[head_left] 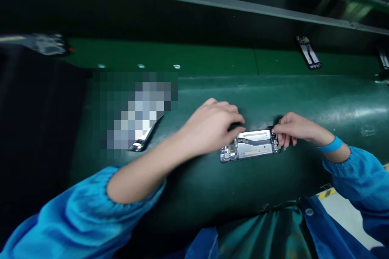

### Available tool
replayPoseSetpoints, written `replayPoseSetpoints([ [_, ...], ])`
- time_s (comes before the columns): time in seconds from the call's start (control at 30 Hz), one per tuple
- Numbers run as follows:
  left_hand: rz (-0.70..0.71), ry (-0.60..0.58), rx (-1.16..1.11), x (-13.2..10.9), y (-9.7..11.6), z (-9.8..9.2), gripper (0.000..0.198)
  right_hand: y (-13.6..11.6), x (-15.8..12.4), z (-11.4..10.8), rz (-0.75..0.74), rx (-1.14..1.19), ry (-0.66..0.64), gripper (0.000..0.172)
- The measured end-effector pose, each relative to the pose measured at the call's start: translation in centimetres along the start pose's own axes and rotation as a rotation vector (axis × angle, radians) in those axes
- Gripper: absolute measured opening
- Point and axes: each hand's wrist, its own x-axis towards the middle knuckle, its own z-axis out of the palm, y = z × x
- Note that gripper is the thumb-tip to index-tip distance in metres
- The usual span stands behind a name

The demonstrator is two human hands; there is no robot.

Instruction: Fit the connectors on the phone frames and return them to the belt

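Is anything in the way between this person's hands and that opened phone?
Nothing visible: at the opened phone, the left hand reaches over one end, and the right hand is at the other.

Wears bright blue sleeves (73,214) with gathered cuffs (101,184), a blue wristband (332,146) at right, a darker garment (325,230) with round button (309,212).

The shiny green bench (261,97) carries on its left a flat item (142,115), mostly blurred. Right of middle is an opened phone (255,144); resting or lifted, I cannot tell. On the green strip (209,56) behind lies a second phone (309,53).
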Motion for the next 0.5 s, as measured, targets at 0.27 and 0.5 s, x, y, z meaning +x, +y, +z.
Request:
replayPoseSetpoints([
  [0.27,-0.048,-0.24,-0.299,0.4,-3.1,-2.1,0.013,1.1,0.4,-0.3,-0.004,0.037,-0.025,0.033],
  [0.5,-0.014,-0.193,-0.314,0.7,-2.7,-1.5,0.014,1.1,0.5,-0.3,0.013,0.034,-0.005,0.034],
])
